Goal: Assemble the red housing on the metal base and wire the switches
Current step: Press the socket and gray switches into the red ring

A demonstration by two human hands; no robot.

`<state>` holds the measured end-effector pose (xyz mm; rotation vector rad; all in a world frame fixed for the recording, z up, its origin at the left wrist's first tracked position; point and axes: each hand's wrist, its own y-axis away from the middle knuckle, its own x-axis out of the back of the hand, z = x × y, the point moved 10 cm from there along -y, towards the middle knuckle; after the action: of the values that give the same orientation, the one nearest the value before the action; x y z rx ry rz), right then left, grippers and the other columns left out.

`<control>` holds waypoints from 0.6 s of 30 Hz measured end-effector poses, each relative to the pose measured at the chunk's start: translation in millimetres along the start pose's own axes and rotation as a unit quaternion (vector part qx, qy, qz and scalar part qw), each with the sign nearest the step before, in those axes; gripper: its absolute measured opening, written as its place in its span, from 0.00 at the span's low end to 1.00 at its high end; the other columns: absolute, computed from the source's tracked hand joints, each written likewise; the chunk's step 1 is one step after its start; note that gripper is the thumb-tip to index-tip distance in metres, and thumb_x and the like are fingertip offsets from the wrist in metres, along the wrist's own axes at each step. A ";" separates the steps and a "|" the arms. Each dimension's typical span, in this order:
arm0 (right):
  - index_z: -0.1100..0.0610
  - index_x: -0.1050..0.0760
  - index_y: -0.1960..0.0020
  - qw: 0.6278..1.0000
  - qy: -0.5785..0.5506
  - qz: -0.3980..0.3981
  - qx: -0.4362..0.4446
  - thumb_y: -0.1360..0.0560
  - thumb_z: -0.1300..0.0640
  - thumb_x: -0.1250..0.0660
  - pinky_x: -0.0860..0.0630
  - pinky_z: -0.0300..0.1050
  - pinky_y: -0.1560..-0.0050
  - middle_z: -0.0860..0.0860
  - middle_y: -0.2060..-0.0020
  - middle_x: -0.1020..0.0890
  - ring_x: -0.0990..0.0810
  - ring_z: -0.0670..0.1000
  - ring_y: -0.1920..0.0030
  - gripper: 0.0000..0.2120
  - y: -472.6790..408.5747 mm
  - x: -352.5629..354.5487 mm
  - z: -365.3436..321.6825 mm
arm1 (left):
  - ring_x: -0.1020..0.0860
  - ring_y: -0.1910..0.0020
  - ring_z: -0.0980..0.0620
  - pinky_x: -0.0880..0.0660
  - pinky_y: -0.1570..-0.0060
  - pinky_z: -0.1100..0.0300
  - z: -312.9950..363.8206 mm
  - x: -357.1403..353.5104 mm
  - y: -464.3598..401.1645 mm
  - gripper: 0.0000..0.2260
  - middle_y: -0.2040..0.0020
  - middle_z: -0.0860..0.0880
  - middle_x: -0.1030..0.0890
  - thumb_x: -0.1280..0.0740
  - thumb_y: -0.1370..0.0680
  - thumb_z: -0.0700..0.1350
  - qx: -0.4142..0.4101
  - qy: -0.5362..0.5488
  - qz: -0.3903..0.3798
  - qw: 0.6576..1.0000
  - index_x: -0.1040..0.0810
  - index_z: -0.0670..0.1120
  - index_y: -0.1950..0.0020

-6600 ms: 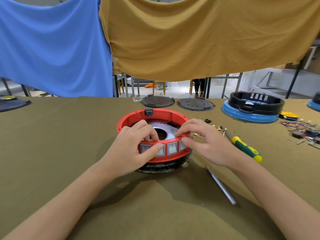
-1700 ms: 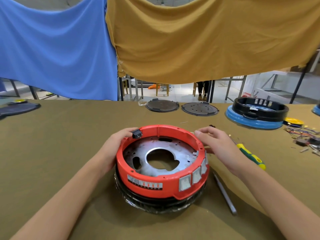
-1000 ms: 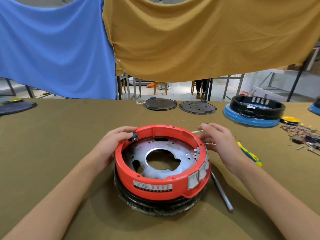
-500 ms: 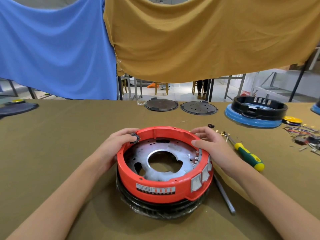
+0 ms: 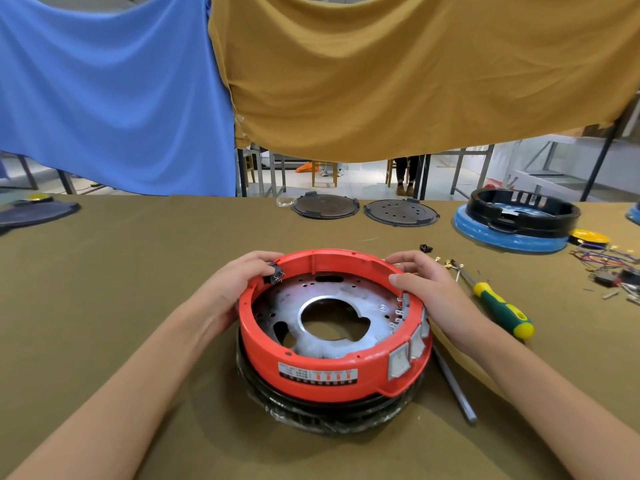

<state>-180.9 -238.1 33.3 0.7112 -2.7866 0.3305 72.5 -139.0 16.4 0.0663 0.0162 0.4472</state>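
Observation:
The red housing ring [image 5: 311, 367] sits on the metal base plate [image 5: 349, 299], which has a large centre hole, all on a black plastic-wrapped base [image 5: 332, 415]. Grey rocker switches [image 5: 408, 353] sit in the ring's front right wall, and a small black socket [image 5: 274, 274] at its far left rim. My left hand [image 5: 235, 289] grips the ring's left outer wall, fingers by the socket. My right hand [image 5: 433, 292] grips the right rim, thumb over the top edge.
A green-and-yellow screwdriver [image 5: 498, 306] lies right of the housing, a grey metal rod [image 5: 453, 386] nearer me. Loose wires and parts [image 5: 609, 268] lie far right. A black ring on a blue base [image 5: 516, 220] and two dark round plates [image 5: 363, 207] stand at the back.
The housing has been turned clockwise: the switches moved from the front to the front right and the label came to face me. My right hand went back onto the right rim.

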 end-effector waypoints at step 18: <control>0.57 0.23 0.46 0.929 -0.159 0.335 0.002 0.18 0.61 0.43 0.23 0.42 0.58 0.52 0.58 0.21 0.23 0.49 0.58 0.10 -0.8 108.4 19.7 | 0.23 0.47 0.65 0.30 0.48 0.74 40.4 -12.1 17.8 0.19 0.43 0.51 0.21 0.40 0.26 0.26 -0.208 -0.217 -0.033 0.953 0.15 0.44 0.52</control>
<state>-276.2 -291.7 46.3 -0.2481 -3.2643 0.3609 55.1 -130.6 58.0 -0.2523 -0.5077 0.3542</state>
